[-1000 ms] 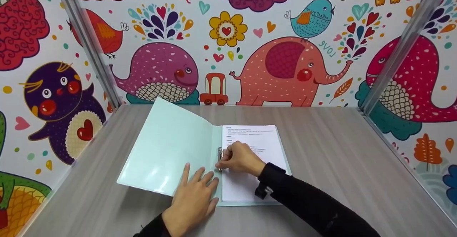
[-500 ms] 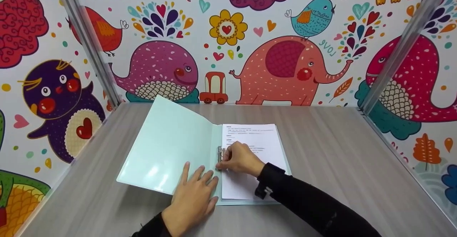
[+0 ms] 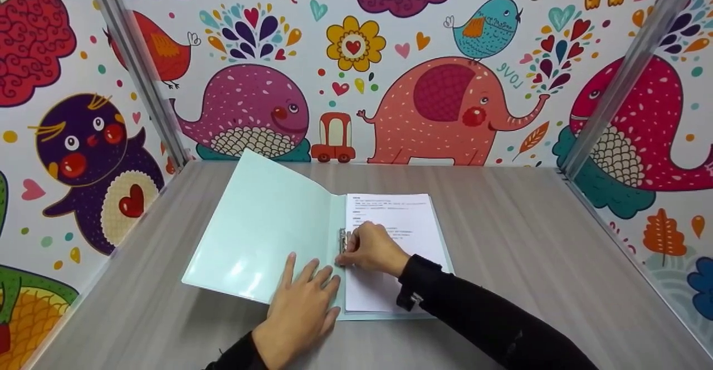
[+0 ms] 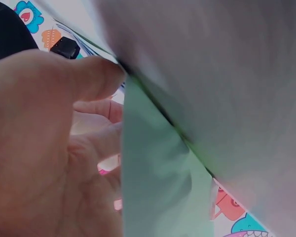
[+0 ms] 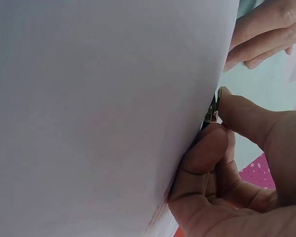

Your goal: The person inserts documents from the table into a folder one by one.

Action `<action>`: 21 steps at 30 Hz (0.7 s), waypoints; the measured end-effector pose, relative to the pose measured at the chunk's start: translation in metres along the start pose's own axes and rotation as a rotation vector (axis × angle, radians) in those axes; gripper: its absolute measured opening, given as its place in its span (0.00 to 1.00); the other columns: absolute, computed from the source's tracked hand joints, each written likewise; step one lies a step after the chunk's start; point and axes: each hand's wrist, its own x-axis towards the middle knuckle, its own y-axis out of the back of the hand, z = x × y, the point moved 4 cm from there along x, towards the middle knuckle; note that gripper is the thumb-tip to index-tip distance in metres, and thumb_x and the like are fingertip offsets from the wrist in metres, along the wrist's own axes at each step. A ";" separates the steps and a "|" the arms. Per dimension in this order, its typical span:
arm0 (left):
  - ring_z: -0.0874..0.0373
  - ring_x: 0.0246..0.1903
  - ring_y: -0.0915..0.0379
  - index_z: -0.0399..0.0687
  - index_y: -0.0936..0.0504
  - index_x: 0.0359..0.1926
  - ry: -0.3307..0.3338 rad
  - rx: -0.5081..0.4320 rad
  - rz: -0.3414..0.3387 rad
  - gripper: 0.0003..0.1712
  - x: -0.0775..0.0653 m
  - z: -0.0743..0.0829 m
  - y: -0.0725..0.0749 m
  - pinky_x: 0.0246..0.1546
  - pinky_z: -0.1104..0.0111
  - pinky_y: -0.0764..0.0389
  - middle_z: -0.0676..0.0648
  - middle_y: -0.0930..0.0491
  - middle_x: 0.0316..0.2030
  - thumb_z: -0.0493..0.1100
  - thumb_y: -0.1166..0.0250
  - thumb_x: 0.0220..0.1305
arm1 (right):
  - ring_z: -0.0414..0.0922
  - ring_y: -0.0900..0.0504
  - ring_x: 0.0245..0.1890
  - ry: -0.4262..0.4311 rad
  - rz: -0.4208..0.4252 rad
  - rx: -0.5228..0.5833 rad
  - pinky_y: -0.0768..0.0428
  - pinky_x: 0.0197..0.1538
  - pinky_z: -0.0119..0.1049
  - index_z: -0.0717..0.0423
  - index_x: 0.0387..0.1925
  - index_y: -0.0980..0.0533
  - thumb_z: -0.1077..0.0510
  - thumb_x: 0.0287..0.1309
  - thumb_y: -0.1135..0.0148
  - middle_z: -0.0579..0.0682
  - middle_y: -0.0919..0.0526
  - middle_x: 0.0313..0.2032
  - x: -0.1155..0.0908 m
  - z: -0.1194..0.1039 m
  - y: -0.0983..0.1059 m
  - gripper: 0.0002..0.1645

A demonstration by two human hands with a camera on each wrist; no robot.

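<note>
A mint-green folder (image 3: 250,230) lies spread on the table, its left cover tilted up off the surface. On its right side rests a stack of printed paper (image 3: 379,297). Along the spine runs a metal file clip (image 3: 342,236), partly covered by fingers. My right hand (image 3: 374,250) pinches the clip's near end between thumb and curled fingers; in the right wrist view the clip (image 5: 211,116) shows beside the paper's edge. My left hand (image 3: 303,308) rests with extended fingers on the lower inside of the cover, near the spine. Its thumb meets the folder's edge in the left wrist view.
The grey wood-grain table (image 3: 512,236) extends around the folder. Cartoon-printed walls (image 3: 356,91) close it in at the back and both sides, with metal posts (image 3: 139,74) at the corners. A black wrist strap with a small device (image 3: 409,297) sits on the right wrist.
Almost nothing differs. The head view shifts very slightly, while both hands keep their places on the clip and the cover.
</note>
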 end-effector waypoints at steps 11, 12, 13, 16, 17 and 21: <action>0.42 0.80 0.22 0.55 0.12 0.73 -0.005 0.021 0.015 0.32 -0.002 0.000 0.000 0.84 0.28 0.30 0.49 0.13 0.74 0.65 0.28 0.79 | 0.38 0.24 0.26 0.016 -0.018 -0.024 0.29 0.29 0.30 0.53 0.25 0.13 0.54 0.63 0.09 0.41 0.19 0.21 0.000 -0.002 0.001 0.19; 0.42 0.80 0.22 0.55 0.12 0.73 -0.005 0.019 0.011 0.32 -0.002 0.000 0.000 0.84 0.28 0.30 0.49 0.13 0.74 0.65 0.28 0.79 | 0.38 0.24 0.25 0.008 -0.023 -0.025 0.29 0.29 0.30 0.53 0.25 0.13 0.53 0.64 0.09 0.41 0.20 0.21 0.000 -0.002 0.001 0.19; 0.42 0.80 0.22 0.55 0.12 0.73 -0.004 0.018 0.009 0.32 -0.002 0.000 0.000 0.84 0.28 0.30 0.49 0.13 0.74 0.65 0.28 0.79 | 0.39 0.24 0.25 0.000 -0.026 -0.023 0.29 0.29 0.30 0.53 0.25 0.13 0.53 0.64 0.09 0.41 0.20 0.21 -0.001 -0.002 0.002 0.19; 0.42 0.80 0.22 0.55 0.12 0.73 -0.004 0.019 0.002 0.32 -0.001 0.000 0.001 0.85 0.28 0.30 0.49 0.13 0.75 0.65 0.28 0.79 | 0.39 0.24 0.25 -0.009 -0.033 -0.018 0.28 0.28 0.30 0.53 0.25 0.13 0.53 0.64 0.10 0.41 0.20 0.21 -0.001 -0.003 0.004 0.19; 0.42 0.80 0.23 0.55 0.12 0.74 -0.003 0.021 0.000 0.32 -0.001 0.000 0.001 0.85 0.28 0.31 0.49 0.13 0.75 0.66 0.28 0.79 | 0.39 0.24 0.25 -0.012 -0.037 -0.019 0.28 0.28 0.30 0.53 0.25 0.13 0.52 0.64 0.10 0.41 0.20 0.21 -0.001 -0.003 0.004 0.19; 0.42 0.81 0.23 0.56 0.12 0.74 -0.004 0.027 0.000 0.33 0.000 0.000 0.002 0.86 0.29 0.31 0.49 0.14 0.76 0.66 0.28 0.79 | 0.40 0.24 0.25 -0.006 -0.044 -0.024 0.28 0.29 0.30 0.52 0.24 0.15 0.53 0.65 0.10 0.41 0.21 0.21 0.000 -0.003 0.005 0.20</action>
